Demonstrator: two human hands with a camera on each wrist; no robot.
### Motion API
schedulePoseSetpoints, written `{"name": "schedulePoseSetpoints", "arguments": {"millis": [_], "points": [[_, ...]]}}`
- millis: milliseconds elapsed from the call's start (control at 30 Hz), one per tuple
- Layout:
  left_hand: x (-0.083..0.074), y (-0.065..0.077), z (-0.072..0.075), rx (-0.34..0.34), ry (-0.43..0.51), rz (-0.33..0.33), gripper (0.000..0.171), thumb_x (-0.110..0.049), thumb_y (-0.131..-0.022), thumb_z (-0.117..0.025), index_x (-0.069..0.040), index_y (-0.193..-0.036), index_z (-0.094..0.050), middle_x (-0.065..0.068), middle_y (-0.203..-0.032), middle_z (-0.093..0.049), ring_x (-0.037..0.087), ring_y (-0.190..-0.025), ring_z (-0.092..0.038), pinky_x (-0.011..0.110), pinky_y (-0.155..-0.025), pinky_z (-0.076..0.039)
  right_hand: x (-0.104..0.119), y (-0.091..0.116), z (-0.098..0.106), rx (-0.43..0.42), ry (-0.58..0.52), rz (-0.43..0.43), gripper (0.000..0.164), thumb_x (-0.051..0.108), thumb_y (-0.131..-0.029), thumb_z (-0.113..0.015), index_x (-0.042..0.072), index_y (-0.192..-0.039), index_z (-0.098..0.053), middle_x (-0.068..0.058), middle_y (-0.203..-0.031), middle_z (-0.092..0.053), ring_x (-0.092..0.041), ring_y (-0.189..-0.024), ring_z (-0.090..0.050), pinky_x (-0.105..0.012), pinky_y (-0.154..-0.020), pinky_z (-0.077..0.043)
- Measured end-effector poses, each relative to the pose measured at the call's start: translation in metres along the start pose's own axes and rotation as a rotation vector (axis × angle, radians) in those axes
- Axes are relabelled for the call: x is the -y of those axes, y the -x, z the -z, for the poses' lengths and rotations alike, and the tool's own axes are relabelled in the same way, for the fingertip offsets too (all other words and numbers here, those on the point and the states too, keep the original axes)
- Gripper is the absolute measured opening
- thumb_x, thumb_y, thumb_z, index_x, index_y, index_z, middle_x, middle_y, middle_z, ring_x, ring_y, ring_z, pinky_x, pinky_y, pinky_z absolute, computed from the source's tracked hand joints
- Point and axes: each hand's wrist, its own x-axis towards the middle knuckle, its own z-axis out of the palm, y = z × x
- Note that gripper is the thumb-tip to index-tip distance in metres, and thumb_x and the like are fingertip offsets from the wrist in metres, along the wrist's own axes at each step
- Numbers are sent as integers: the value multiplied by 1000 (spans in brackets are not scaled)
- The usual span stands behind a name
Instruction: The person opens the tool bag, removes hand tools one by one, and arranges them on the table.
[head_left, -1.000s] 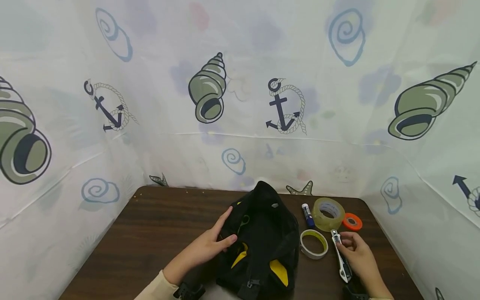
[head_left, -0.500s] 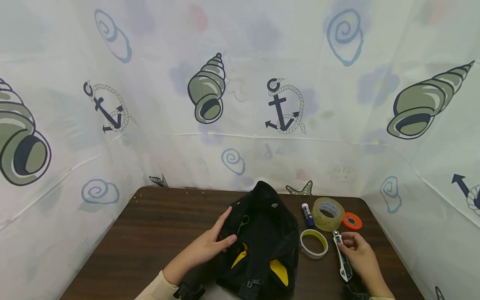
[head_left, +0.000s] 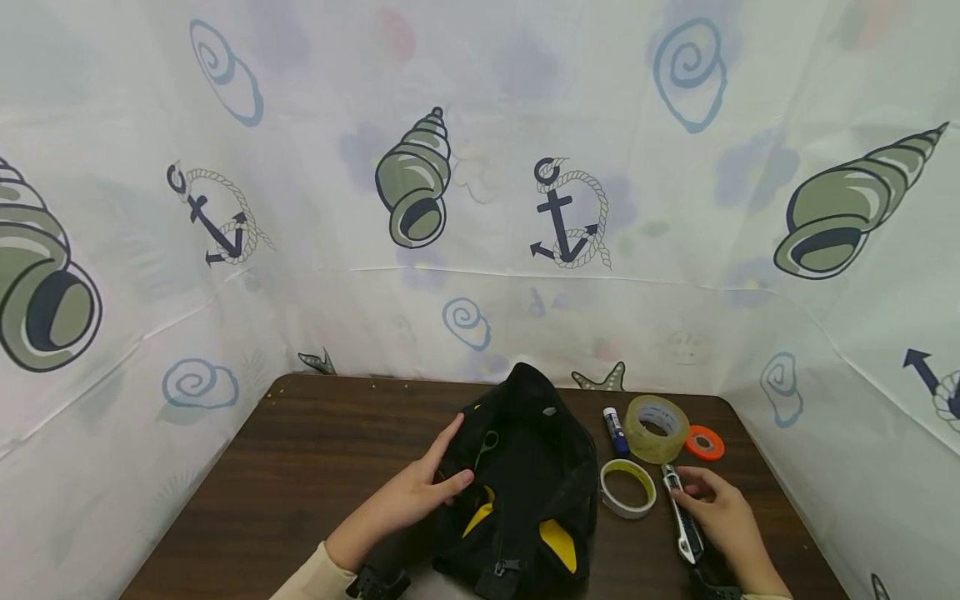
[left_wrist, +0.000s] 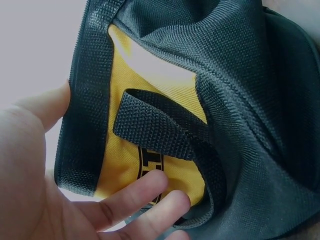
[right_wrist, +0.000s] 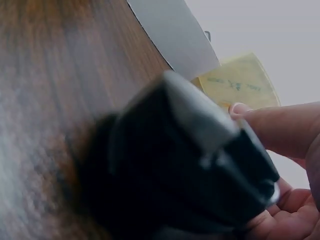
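A black bag with yellow panels (head_left: 525, 467) lies with its mouth gaping in the middle of the table. My left hand (head_left: 416, 492) holds its left wall, thumb over the rim. In the left wrist view, the fingers (left_wrist: 145, 195) touch the yellow side panel (left_wrist: 122, 165) beneath a webbing loop (left_wrist: 150, 125). To the right, my right hand (head_left: 716, 508) pinches a black and silver utility knife (head_left: 684, 521) between thumb and fingers. The knife's near end (right_wrist: 195, 165) is large and blurred in the right wrist view.
Beyond the knife stand a wide roll of clear tape (head_left: 636, 442), a flat orange roll (head_left: 705, 442) and a blue glue stick or marker with a white cap (head_left: 616, 429). A narrower tape roll (head_left: 609, 500) sits between bag and knife. Patterned sheets (head_left: 495, 208) surround the dark table (head_left: 337, 425).
The right hand and the knife shift only slightly, with a small tilt of the knife. The left hand and the bag stay where they were.
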Motion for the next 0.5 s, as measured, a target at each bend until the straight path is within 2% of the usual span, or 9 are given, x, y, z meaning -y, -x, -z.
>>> {"name": "schedulePoseSetpoints", "arguments": {"millis": [333, 500], "points": [[0, 0, 0, 1, 9, -6, 85, -59, -109, -60, -67, -165, 3, 2, -110, -76, 22, -95, -74, 51, -96, -58, -2, 0, -1, 1, 41, 37, 52, 41, -97, -85, 11, -139, -75, -15, -118, -78, -20, -100, -73, -28, -75, -55], [1, 0, 0, -1, 10, -10, 85, -60, -108, -60, -66, -166, 2, 2, -110, -76, 22, -94, -74, 50, -96, -58, -2, 0, -2, 7, 40, 50, 50, 39, -98, -84, 10, -138, -75, -13, -115, -78, -17, -97, -71, -28, -74, -55]]}}
